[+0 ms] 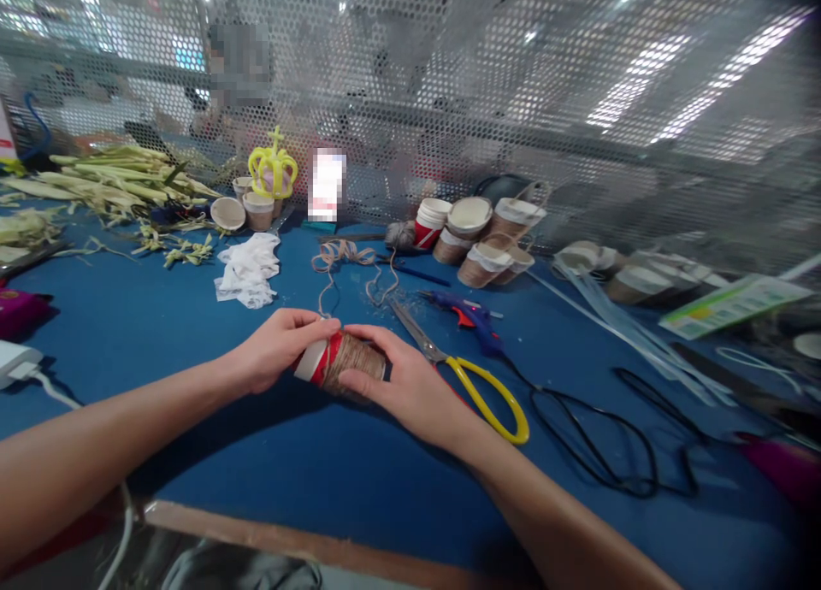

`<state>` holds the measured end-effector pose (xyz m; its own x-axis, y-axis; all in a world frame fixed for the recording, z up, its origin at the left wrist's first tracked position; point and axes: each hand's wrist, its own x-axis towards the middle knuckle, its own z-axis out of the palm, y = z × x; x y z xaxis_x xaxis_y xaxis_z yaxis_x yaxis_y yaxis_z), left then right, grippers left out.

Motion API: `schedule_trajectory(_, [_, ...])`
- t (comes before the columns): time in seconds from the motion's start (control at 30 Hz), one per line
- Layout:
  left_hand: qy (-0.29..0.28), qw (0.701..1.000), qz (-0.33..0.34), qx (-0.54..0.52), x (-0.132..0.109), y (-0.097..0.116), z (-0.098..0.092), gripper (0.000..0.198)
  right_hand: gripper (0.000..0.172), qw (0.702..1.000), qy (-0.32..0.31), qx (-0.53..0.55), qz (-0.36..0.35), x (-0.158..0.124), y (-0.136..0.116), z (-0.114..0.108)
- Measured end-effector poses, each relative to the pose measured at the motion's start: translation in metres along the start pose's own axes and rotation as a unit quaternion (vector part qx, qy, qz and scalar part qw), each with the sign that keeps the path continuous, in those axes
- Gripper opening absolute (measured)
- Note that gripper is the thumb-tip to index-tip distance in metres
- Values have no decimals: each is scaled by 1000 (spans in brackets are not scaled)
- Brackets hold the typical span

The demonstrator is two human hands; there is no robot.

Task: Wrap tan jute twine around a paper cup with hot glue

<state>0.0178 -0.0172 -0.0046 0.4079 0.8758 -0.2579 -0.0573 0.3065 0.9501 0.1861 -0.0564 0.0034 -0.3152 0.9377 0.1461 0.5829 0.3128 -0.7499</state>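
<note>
left hand [288,346] pinches twine [346,251] against the cup [339,363]; right hand [410,385] is clamped around the cup's wrapped side. yellow-handled scissors [439,353] lie right of the cup.

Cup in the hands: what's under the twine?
At the uncovered end, the cup shows red beside a pale band. Under the wound twine, its surface is hidden; the right hand also covers part of the winding.

Red-and-white tapered paper cup [334,349]: covered with rough, matt brown twine [354,361] | long yellow-handled scissors [436,351]: bladed in shiny grey metal, handled in smooth, glossy plastic | blue pistol-shaped glue gun [473,310]: cased in smooth plastic | wide blue tabletop [256,470]: finished smooth, mostly matt
</note>
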Motion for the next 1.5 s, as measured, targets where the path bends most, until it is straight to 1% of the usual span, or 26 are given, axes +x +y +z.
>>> schedule_trajectory(0.13, [21, 1000, 14, 10, 0, -4, 1, 34, 43, 998, -20, 49, 30, 0, 3, 4])
schedule_trajectory(0.23, [27, 999, 27, 37, 1, -6, 0, 34, 43, 999, -17, 39, 24, 1, 4, 7])
schedule_trajectory(0.3, [29, 997, 38, 67, 2, -6, 0, 34, 42, 1000, -5, 20, 17, 2, 3, 1])
schedule_trajectory(0.37, [31, 993, 54, 102, 1, -5, -1, 35, 38, 999, 43, -13, 20, 5, 4, -16])
schedule_trajectory(0.43, [31, 987, 79, 136, 1, -3, -2, 35, 30, 985, 139, -85, 48, 9, 7, -41])
schedule_trajectory(0.47, [30, 983, 92, 153, 1, -2, -3, 35, 27, 970, 185, -136, 78, 11, 12, -56])
schedule_trajectory(0.5, [29, 980, 103, 169, 1, -1, -4, 34, 26, 945, 226, -199, 125, 13, 19, -70])
schedule_trajectory(0.53, [27, 977, 111, 182, 1, -1, -4, 34, 23, 915, 234, -272, 187, 15, 28, -83])
schedule_trajectory(0.57, [26, 974, 117, 193, 1, 0, -4, 34, 20, 901, 226, -293, 225, 17, 38, -93])
schedule_trajectory(0.6, [25, 972, 119, 200, 1, 0, -4, 34, 16, 896, 210, -299, 251, 18, 50, -101])
schedule_trajectory(0.67, [22, 972, 116, 204, 1, 0, -4, 33, 7, 892, 175, -296, 294, 18, 75, -109])
schedule_trajectory(0.77, [22, 972, 118, 202, 1, 0, -4, 33, 16, 891, 152, -273, 329, 19, 101, -106])
schedule_trajectory(0.83, [25, 971, 130, 200, 1, -1, -4, 33, 17, 894, 159, -249, 337, 19, 106, -104])
schedule_trajectory(0.93, [30, 971, 137, 195, 1, -2, -4, 33, 13, 907, 195, -197, 318, 18, 93, -103])
schedule_trajectory(1.03, [26, 973, 129, 189, 2, -1, -4, 32, 15, 927, 222, -126, 273, 13, 63, -102])
schedule_trajectory(1.1, [30, 975, 120, 184, 2, 1, -5, 33, 13, 948, 204, -57, 238, 6, 39, -98])
schedule_trajectory(1.13, [34, 975, 115, 184, 2, 2, -5, 33, 14, 959, 177, 23, 219, 2, 27, -95])
schedule_trajectory(1.17, [38, 975, 112, 187, 3, 4, -6, 34, 18, 967, 141, 64, 203, -3, 16, -91])
schedule_trajectory(1.2, [42, 974, 110, 192, 3, 5, -7, 34, 23, 974, 111, 74, 183, -7, 7, -86])
schedule_trajectory(1.23, [45, 973, 108, 199, 3, 6, -8, 34, 25, 980, 94, 71, 163, -12, -1, -79])
schedule_trajectory(1.27, [46, 972, 106, 205, 4, 8, -8, 33, 23, 983, 78, 65, 150, -17, -8, -72])
schedule_trajectory(1.3, [45, 971, 104, 211, 4, 9, -9, 33, 21, 984, 65, 69, 148, -21, -12, -64])
schedule_trajectory(1.37, [44, 969, 102, 219, 5, 10, -10, 32, 24, 984, 44, 51, 166, -28, -16, -49])
schedule_trajectory(1.4, [43, 969, 102, 221, 5, 10, -11, 32, 23, 984, 38, 31, 171, -31, -16, -43])
schedule_trajectory(1.43, [43, 969, 102, 221, 5, 10, -11, 32, 22, 986, 40, 7, 160, -33, -15, -38])
schedule_trajectory(1.5, [44, 970, 102, 218, 5, 10, -10, 31, 17, 991, 52, -35, 117, -35, -13, -32])
